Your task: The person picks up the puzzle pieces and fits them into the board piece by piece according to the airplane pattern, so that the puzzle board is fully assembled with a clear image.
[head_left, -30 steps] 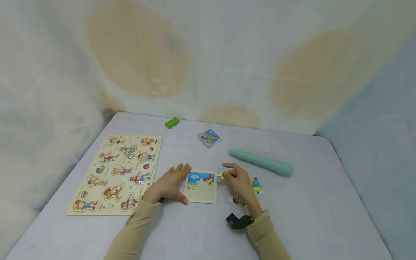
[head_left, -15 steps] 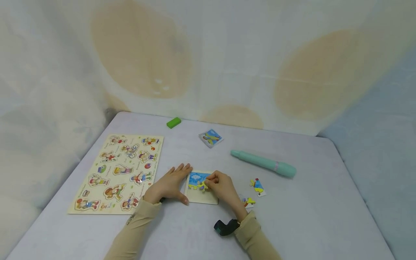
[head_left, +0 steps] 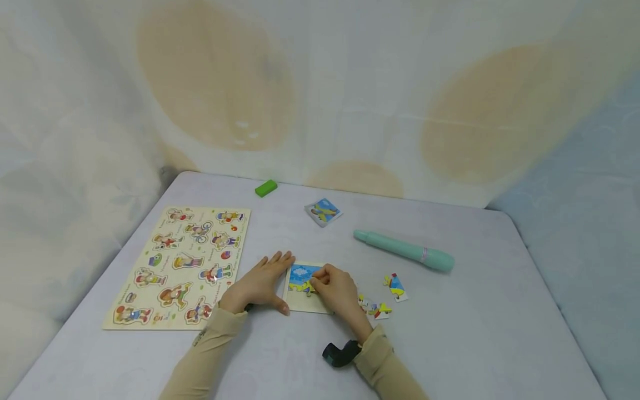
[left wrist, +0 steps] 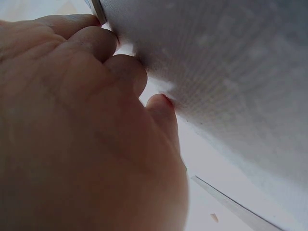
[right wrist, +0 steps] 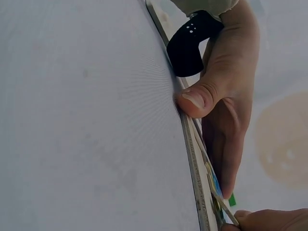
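Note:
My left hand (head_left: 262, 282) lies with spread fingers at the left edge of a small wooden puzzle tray (head_left: 300, 304). In the right wrist view its thumb presses along the edge of the tray (right wrist: 194, 163). My right hand (head_left: 339, 291) reaches over the tray's right side and pinches a yellow jigsaw piece (head_left: 308, 290) between thumb and fingertips. That piece (right wrist: 225, 208) is tilted on edge close over the tray in the right wrist view. Blue sky pieces (head_left: 301, 272) fill the upper part of the tray, and bare wood shows below. The right hand hides the tray's right part.
Loose jigsaw pieces (head_left: 396, 288) lie right of the right hand, and more pieces (head_left: 378, 309) near its wrist. A mint-green tube (head_left: 405, 250) lies behind them. A picture card (head_left: 323, 212) and a green block (head_left: 266, 188) sit farther back. A large figure puzzle board (head_left: 167, 294) covers the left.
My right hand has carried the jigsaw piece leftward from beside the tray to over its middle, then shifted slightly left and down. The left hand has stayed at the tray's edge.

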`<state>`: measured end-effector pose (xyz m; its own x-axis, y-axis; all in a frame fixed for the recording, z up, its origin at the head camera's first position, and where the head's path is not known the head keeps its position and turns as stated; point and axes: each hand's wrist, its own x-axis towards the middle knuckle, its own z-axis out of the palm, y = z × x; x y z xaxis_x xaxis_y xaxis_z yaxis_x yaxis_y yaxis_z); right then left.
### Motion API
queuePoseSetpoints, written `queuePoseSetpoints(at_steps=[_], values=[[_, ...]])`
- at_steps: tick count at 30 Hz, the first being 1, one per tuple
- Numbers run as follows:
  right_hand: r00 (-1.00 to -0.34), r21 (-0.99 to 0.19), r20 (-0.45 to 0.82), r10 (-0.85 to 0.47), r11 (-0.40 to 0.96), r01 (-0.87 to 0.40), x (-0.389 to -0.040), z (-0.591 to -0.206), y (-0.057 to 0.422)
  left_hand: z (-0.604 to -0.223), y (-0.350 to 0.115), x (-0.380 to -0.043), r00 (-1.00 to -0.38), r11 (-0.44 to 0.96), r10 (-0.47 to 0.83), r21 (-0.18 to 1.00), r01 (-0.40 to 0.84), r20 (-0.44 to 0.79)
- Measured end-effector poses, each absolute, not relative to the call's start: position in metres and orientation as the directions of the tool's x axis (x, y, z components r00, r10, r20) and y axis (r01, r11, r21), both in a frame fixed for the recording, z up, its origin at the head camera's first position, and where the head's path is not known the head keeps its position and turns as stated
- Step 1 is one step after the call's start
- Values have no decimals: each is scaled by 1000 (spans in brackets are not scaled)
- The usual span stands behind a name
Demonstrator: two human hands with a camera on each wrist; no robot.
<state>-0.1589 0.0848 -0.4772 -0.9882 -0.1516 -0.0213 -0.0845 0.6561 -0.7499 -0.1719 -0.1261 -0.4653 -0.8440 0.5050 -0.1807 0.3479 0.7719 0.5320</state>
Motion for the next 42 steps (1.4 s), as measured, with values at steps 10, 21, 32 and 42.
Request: queuePoseSetpoints(at_steps=[10, 21, 32, 42], values=[[-993, -731, 42, -113, 674, -108, -158, -480, 82, -464, -126, -171, -844, 774, 508, 523, 357, -175], [-994, -765, 13, -108, 639, -79, -161, -480, 85, -463, -126, -172, -842, 768, 510, 533, 354, -177], [-993, -864, -110, -46, 499, 73, -166, -475, 124, -463, -125, -171, -843, 771, 505, 536, 344, -185], [-989, -859, -142, 49, 490, 148, -168, -467, 198, -465, -125, -172, -844, 783, 500, 518, 345, -193]])
